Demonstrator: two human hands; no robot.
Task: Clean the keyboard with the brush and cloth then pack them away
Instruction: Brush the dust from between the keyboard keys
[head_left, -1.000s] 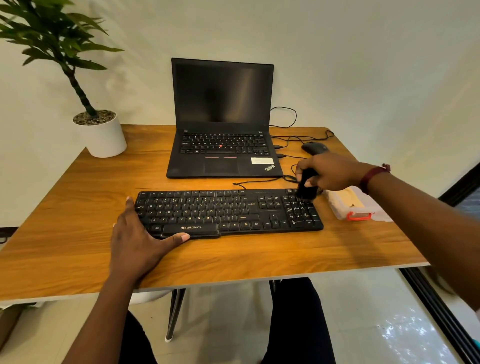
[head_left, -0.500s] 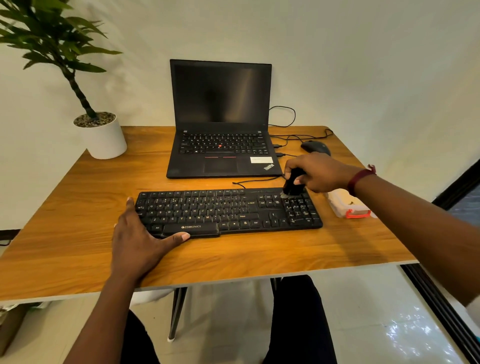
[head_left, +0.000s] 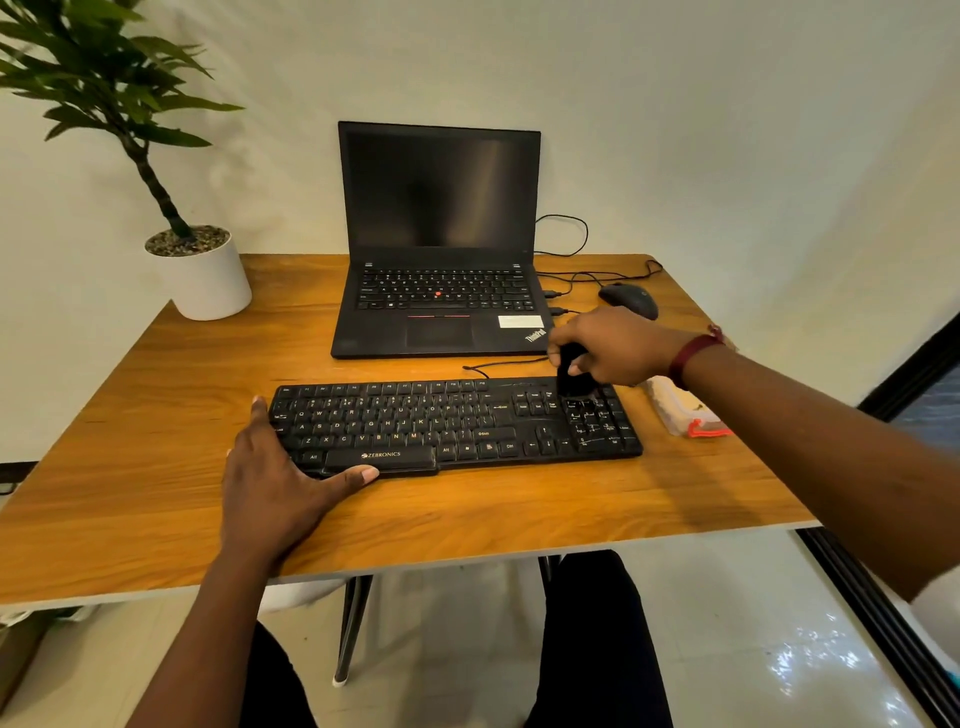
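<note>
Wooden table (head_left: 156, 467) against a pale wall. Right hand (head_left: 613, 345) is curled around a dark brush (head_left: 571, 376), bristles down on the keyboard's (head_left: 441, 421) far right corner, above the number pad. Keyboard's long axis runs leftward from that hand to the left hand (head_left: 275, 483), spread flat and bracing the near left corner. Unbrushed keys likely lie left of the brush. No cloth is clearly visible.

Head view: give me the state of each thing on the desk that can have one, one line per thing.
Laptop: lid open, screen dark.
Keyboard: flat on the desk, cable attached.
Brush: gripped, bristles down on the numpad's top edge.
Right hand: closed around the brush.
Left hand: open, flat, bracing the keyboard's left end.
Mouse: resting, untouched.
Plastic box: partly hidden; lid state unclear.
</note>
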